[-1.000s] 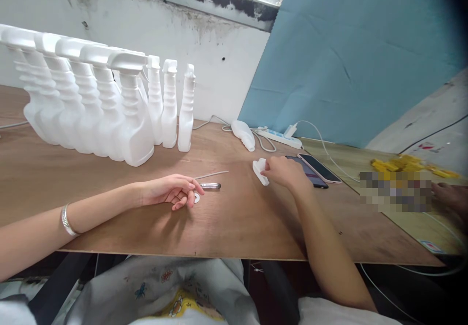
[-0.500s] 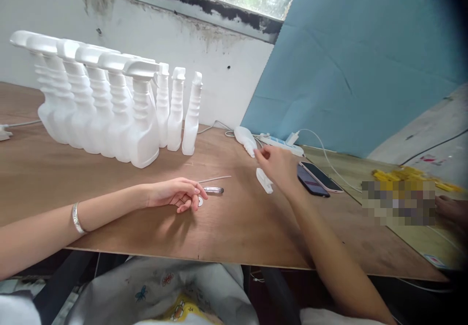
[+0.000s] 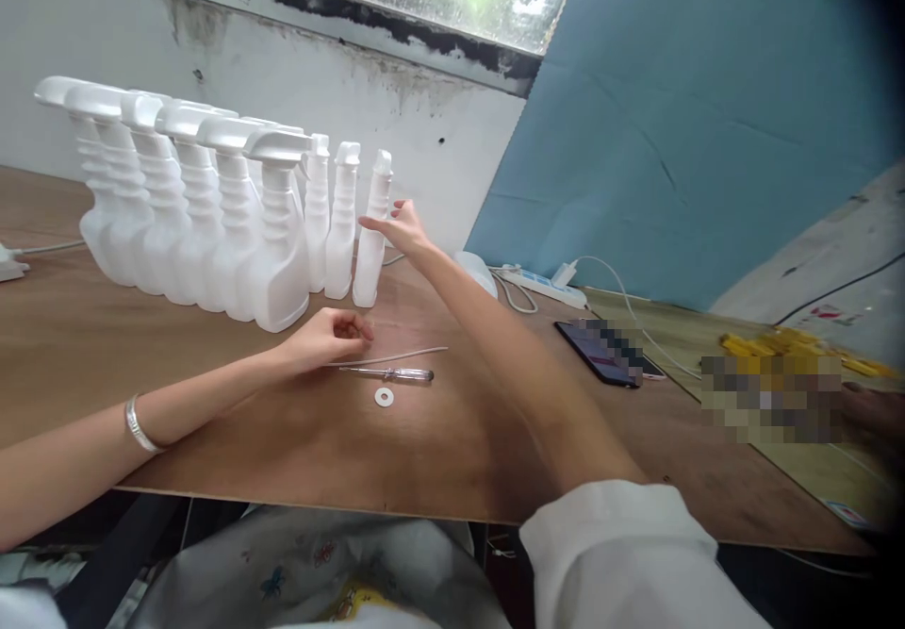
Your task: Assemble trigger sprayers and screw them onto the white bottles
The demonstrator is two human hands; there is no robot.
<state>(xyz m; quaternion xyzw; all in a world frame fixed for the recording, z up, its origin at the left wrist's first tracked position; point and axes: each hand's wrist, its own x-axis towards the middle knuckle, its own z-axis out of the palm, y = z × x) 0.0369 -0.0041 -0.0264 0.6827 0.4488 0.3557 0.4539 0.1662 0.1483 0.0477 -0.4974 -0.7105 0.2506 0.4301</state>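
My right hand reaches to the white plastic spray bottle standing at the right end of the group. Its thumb lies across the front of the bottle's neck, with the fingers apart on the right side; whether it touches is unclear. My left hand rests on the table, fingers loosely curled and nothing visible in them. Beside it lie a thin white tube, a clear-handled screwdriver and a white ring-shaped washer.
Several white bottles with trigger heads stand close together at the left. Behind my right forearm lies another white bottle, partly hidden. A power strip, cables and phones are at the right. Yellow pieces lie farther right, near another person's hand.
My right hand has moved left from beside the lying bottle to the standing bottle. My left hand has shifted slightly left and back, uncovering the washer and screwdriver shaft.
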